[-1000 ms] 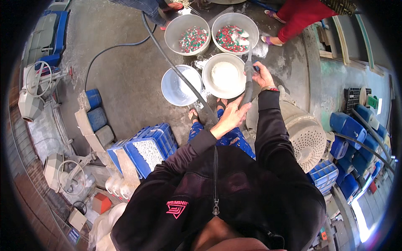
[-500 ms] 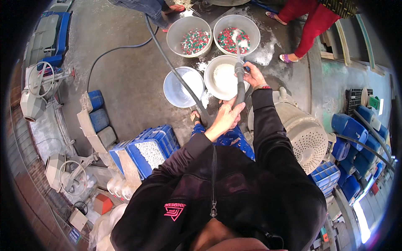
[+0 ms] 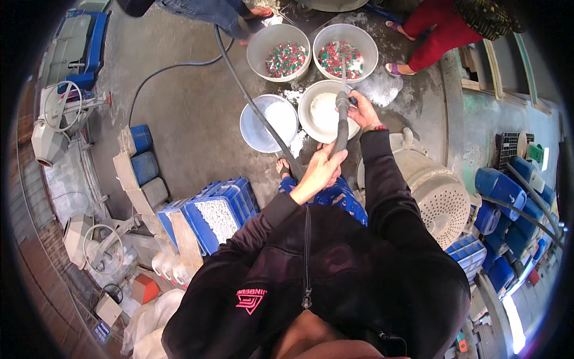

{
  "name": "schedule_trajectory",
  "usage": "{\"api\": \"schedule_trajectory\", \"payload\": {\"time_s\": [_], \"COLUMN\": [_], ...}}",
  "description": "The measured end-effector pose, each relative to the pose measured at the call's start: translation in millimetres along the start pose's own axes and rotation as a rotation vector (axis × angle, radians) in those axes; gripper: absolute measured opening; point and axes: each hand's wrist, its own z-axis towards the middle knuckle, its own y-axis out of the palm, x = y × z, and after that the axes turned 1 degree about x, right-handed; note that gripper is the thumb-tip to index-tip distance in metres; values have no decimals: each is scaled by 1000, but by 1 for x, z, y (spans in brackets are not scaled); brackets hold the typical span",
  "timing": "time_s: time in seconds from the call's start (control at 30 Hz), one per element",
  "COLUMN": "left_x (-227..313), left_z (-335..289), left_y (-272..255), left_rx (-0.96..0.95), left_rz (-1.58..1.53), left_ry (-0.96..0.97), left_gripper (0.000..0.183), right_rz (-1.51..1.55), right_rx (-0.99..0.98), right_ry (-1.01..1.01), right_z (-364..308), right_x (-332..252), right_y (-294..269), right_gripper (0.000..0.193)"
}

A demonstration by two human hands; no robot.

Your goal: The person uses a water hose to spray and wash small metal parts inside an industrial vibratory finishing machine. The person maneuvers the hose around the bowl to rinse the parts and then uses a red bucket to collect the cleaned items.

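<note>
A dark hose (image 3: 341,133) with a nozzle runs across in front of me, and both of my hands are on it. My left hand (image 3: 321,172) is closed around the hose close to my body. Farther along, my right hand (image 3: 362,111) grips the nozzle at its blue valve handle. From the tip a stream of water reaches into the far right tub (image 3: 372,49), which holds small red, green and white pieces. Similar pieces lie in the far left tub (image 3: 252,57). Below the nozzle stands a whitish tub (image 3: 304,113) with pale contents; beside it is a light blue tub (image 3: 246,128).
Two people stand beyond the tubs, one in jeans (image 3: 206,13), one in red trousers (image 3: 431,51). A blue crate (image 3: 239,200) of white pieces sits at my left. At my right are a perforated drum (image 3: 442,206) and several blue jerrycans (image 3: 501,184). Wet floor surrounds the tubs.
White foam in the far right tub has shrunk, showing more coloured pieces. The person in red trousers has shifted a foot. My hands keep their hold on the hose.
</note>
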Motion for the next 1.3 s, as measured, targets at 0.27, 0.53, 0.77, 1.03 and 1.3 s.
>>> {"api": "schedule_trajectory", "payload": {"time_s": [0.27, 0.53, 0.77, 1.03, 1.3], "left_x": [-9, -21, -24, -32, -17], "left_z": [-11, -15, -21, -28, -12], "left_y": [-5, -11, -15, -10, -13], "left_rx": [-68, -124, -113, -58, -98], "left_rz": [-28, -58, -43, -17, -4], "left_ry": [-43, -4, -38, -4, 39], "left_gripper": [32, 47, 44, 41, 38], "right_rz": [99, 67, 31, 37, 35], "right_rx": [54, 28, -4, -68, -65], "right_ry": [-93, -180, -175, -164, -190], "right_z": [-23, -33, -27, -26, -25], "right_x": [22, 15, 18, 28, 4], "right_y": [-14, -7, -14, -16, 3], "right_gripper": [24, 30, 25, 28, 23]}}
